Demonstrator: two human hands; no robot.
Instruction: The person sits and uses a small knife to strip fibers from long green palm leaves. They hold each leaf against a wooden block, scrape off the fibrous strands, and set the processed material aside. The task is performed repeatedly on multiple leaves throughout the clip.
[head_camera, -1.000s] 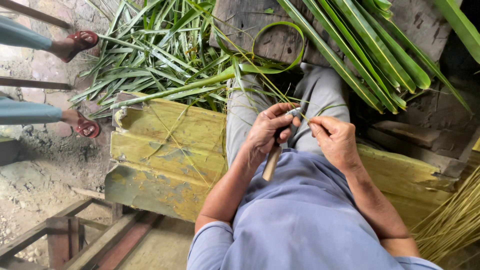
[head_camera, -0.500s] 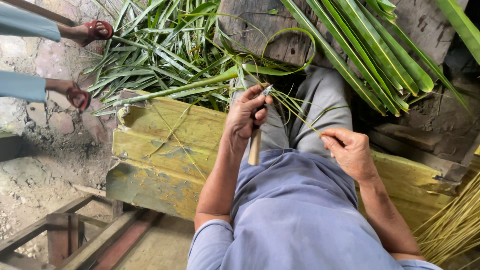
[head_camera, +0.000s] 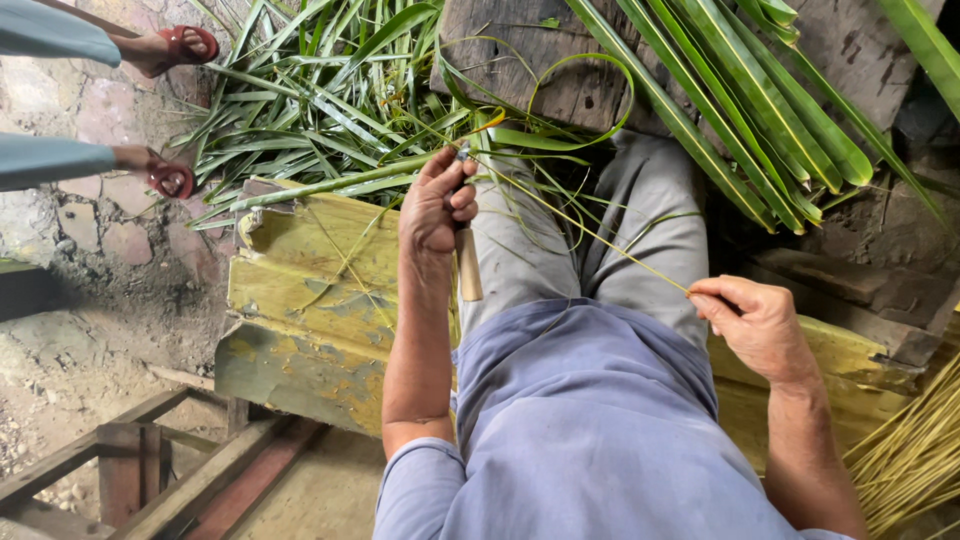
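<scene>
From up here I see the left hand (head_camera: 437, 205) closed in a fist round a knife with a pale wooden handle (head_camera: 468, 265); the blade end sits against the palm leaflet near the fingertips, though the blade itself is hidden by the fingers; the right hand (head_camera: 757, 327) is pinched, thumb against forefinger, on the end of a thin yellowish midrib (head_camera: 590, 235) that runs taut from the left hand across the lap to the right one.

By my judgement the stripping of this one leaflet is well along: a curl of green blade (head_camera: 590, 85) loops free above the knees, and most of the rib between the hands looks bare; the stretch near the knife may yet carry green, but I cannot tell. A bundle of cleaned yellow ribs (head_camera: 915, 460) lies at the lower right, beside the yellow-painted wooden desk (head_camera: 310, 290) the person sits on; a heap of green leaves (head_camera: 300, 100) on the ground and long fronds (head_camera: 760, 110) across the upper right look unworked, so I judge much is left.

The rib bundle is cut off by the edge; another person's sandalled feet (head_camera: 170, 180) show at the left, the rest out of view; the midrib is too fine to follow through the loose strands near the knife.
</scene>
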